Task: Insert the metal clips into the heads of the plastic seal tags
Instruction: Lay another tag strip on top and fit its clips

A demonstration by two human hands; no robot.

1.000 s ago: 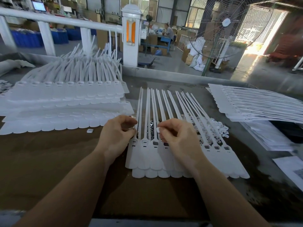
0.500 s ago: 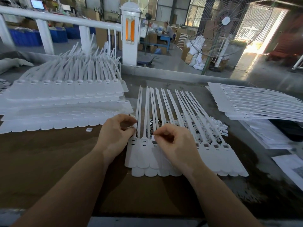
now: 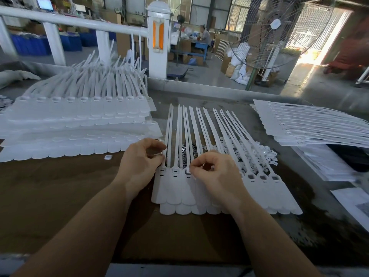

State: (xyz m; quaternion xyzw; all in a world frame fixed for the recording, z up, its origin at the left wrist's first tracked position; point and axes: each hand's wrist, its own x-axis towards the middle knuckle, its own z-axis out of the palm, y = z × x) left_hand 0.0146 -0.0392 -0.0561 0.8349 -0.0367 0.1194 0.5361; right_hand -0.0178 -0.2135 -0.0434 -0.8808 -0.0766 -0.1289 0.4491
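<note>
A fanned row of white plastic seal tags (image 3: 209,188) lies flat near the middle of the brown table (image 3: 60,196), their rounded flag ends toward the near edge and their long straps pointing at the far edge. The left hand (image 3: 139,162) rests at the left end of the row, fingers curled with the tips bunched at the head of the leftmost tag; whether it pinches a clip or only steadies the tag cannot be told. The right hand (image 3: 215,172) lies over the middle of the row, thumb and forefinger pinched together just over the square head of the third tag from the left; something small seems to sit between them, but it is too small to make out. A loose heap of metal clips (image 3: 185,152) lies on the table under the straps, just beyond both hands. Toward the left edge sits a tall stack of tags (image 3: 79,120), straps curving upward. Near the right edge lies a flatter stack (image 3: 311,124). A single small white piece (image 3: 108,157) sits alone just in front of the left stack.
</note>
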